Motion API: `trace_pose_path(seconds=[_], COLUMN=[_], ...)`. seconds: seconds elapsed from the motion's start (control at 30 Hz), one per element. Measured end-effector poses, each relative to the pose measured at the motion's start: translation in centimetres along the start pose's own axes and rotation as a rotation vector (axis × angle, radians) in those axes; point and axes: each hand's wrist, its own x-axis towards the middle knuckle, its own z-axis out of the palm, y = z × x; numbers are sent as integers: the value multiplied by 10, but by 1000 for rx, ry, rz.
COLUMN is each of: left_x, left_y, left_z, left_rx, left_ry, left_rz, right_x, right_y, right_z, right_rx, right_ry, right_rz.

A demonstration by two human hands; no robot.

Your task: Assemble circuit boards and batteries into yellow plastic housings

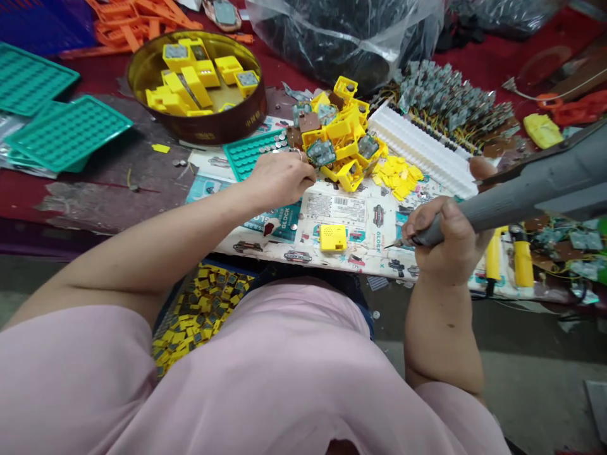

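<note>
My right hand is wrapped round the front end of a grey electric screwdriver, its thin bit pointing left over the printed cardboard. My left hand has its fingers bent together beside the pile of yellow plastic cases; whatever they pinch is hidden. Partly under that hand lies a green dimpled tray with small silver button cells. One small yellow case with a dotted grille lies by itself on the cardboard between my hands.
A round tin holds more yellow cases. Loose yellow covers lie beside a white foam rack and wired circuit boards. Green trays are at the left. Below the table edge, a container holds many yellow pieces.
</note>
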Motion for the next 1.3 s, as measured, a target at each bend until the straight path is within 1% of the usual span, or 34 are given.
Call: trace_pose_path(seconds=[0.17,0.23,0.3,0.4,0.47,0.53,0.6,0.67,0.77,0.87,1.0,1.1,1.17,1.3], left_x=[11,13,11,-4,-21,-38,-51,-60,-65,-67,-70,-72,-74,-78], left_y=[15,17,18,21,28,37,47,56,62,64,64,65,66,67], left_z=[15,18,16,10,8,11,18,25,34,39,45,48,48,49], left_rx=[0,-9,-56,-250,-407,-508,-519,-457,-331,-282,-372,-440,-475,-532], left_ry=[-96,-106,-66,27,64,107,167,230,301,343,411,437,451,534], left_rz=[1,-2,7,67,147,249,356,425,454,486,520,509,494,513], right_x=[-1,-2,-3,-6,-7,-9,-11,-12,-14,-17,-22,-24,-25,-25], right_y=[-5,-9,-12,-16,-16,-17,-21,-27,-38,-45,-45,-44,-45,-45], right_z=[9,10,10,12,17,25,37,49,63,71,73,74,75,75], right_rx=[-32,-33,-33,-44,-52,-70,-103,-83,-74,-165,-249,-287,-256,-150], right_ry=[48,49,65,82,92,113,121,117,125,136,119,136,138,96], right_rz=[63,79,106,161,180,171,165,147,103,92,94,81,62,45])
